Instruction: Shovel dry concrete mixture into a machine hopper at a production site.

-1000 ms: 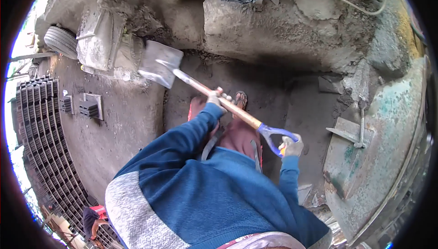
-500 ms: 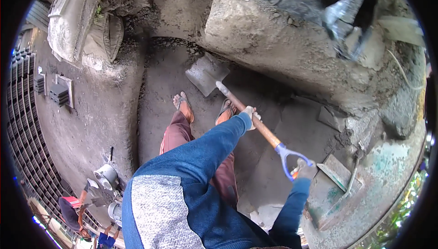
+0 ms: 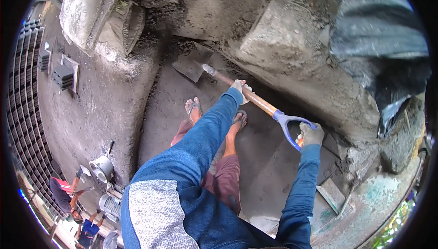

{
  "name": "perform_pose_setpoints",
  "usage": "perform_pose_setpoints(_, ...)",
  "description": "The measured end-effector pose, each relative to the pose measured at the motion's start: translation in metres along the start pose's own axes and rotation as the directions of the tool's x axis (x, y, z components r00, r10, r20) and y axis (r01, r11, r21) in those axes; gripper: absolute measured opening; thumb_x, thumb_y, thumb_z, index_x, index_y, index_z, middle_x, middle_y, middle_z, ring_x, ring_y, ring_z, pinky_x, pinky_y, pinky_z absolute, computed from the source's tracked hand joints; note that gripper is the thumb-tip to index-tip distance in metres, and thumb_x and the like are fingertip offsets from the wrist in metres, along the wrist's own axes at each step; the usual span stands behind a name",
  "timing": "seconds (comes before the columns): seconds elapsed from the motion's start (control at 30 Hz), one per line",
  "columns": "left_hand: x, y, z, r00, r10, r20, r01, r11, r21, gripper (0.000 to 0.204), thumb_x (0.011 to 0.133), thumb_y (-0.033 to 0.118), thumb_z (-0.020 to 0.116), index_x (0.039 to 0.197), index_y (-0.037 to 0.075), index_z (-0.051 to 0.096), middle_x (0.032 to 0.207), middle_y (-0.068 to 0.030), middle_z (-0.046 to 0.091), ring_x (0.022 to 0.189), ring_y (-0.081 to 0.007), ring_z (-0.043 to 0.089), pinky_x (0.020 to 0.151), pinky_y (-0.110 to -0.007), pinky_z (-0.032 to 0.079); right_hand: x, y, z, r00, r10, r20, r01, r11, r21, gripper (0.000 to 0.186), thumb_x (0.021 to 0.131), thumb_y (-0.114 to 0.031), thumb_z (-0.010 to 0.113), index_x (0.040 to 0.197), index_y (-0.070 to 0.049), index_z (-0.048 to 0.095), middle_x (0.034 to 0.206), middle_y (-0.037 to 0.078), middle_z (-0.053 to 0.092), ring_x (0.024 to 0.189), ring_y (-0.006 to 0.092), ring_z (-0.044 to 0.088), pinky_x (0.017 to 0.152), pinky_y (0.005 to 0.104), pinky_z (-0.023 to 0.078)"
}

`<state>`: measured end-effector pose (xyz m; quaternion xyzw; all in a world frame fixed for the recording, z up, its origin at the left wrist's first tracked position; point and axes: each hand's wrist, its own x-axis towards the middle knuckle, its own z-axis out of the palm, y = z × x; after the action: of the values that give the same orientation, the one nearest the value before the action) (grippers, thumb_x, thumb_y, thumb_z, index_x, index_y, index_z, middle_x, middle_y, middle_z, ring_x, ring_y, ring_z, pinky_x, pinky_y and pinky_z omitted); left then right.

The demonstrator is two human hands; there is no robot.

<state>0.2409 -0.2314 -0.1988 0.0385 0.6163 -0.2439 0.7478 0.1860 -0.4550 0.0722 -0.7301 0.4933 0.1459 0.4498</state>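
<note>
Both gloved hands are closed on a shovel. My left hand (image 3: pixel 242 89) grips the wooden shaft (image 3: pixel 259 101) partway along, and my right hand (image 3: pixel 309 135) holds the blue D-handle (image 3: pixel 285 122) with its orange grip. The square metal blade (image 3: pixel 190 66) lies low in the corner of the dusty pit floor (image 3: pixel 159 94), against dark loose gravel (image 3: pixel 185 47) at the foot of the concrete block. My sandalled feet (image 3: pixel 193 108) stand just below the blade, partly behind my left arm.
Lumpy sacks (image 3: pixel 84 18) sit upper left; black plastic (image 3: pixel 374 34) hangs upper right over rough concrete (image 3: pixel 278 36). A metal scoop (image 3: pixel 332 192) lies lower right. At lower left are a white bucket (image 3: pixel 100 167), motor (image 3: pixel 110 205), stacked pavers (image 3: pixel 63 78) and two co-workers (image 3: pixel 64 192).
The shovel blade has come down from a raised position at left into the corner on the floor. My view has turned, and my arms have swung forward with the shovel.
</note>
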Motion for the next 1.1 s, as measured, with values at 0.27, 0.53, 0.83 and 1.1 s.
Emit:
perform_pose_setpoints(0.27,0.003,0.076,-0.046,0.998,0.053,0.02,-0.053,0.998,0.018,0.014,0.081,0.019,0.055,0.072,0.016,0.046,0.056,-0.0007,0.043,0.049,-0.0218,0.047,0.058,-0.049,0.047,-0.024,0.051,0.076,0.993,-0.105,-0.061,0.11,0.99,0.087,0.015,0.076,0.0,0.063,0.09,0.0,0.058,0.064,0.007,0.057,0.042,0.014,0.052,0.034,0.0284,0.04)
perform_pose_setpoints(0.53,-0.038,-0.048,-0.089,0.999,0.043,-0.007,-0.042,0.999,0.01,0.016,0.089,0.029,0.042,0.082,0.017,0.05,0.061,-0.0051,0.046,0.051,-0.0253,0.05,0.05,-0.046,0.044,0.032,0.205,-0.05,0.994,-0.091,-0.06,0.101,0.979,0.176,0.022,0.07,0.014,0.061,0.087,0.0,0.059,0.07,0.008,0.06,0.049,0.0159,0.055,0.039,0.0321,0.046)
perform_pose_setpoints(0.83,-0.091,-0.085,-0.234,0.91,-0.236,0.34,0.258,0.966,-0.019,0.033,0.086,0.043,0.054,0.071,0.014,0.05,0.068,-0.0043,0.054,0.061,-0.0271,0.052,0.062,-0.048,0.046,-0.096,0.112,-0.127,0.976,0.026,0.215,-0.058,0.987,0.147,0.02,0.066,0.011,0.063,0.082,0.003,0.053,0.062,0.012,0.058,0.04,0.019,0.055,0.033,0.0352,0.045)
perform_pose_setpoints(1.1,-0.247,-0.087,-0.116,0.908,0.395,-0.136,-0.397,0.918,0.013,0.027,0.08,0.039,0.052,0.065,0.018,0.046,0.06,-0.0002,0.043,0.057,-0.0211,0.044,0.056,-0.038,0.042,-0.106,0.116,-0.139,0.927,-0.003,0.374,-0.157,0.905,0.396,0.018,0.071,0.009,0.064,0.084,0.002,0.053,0.065,0.016,0.059,0.043,0.0225,0.052,0.038,0.0424,0.045)
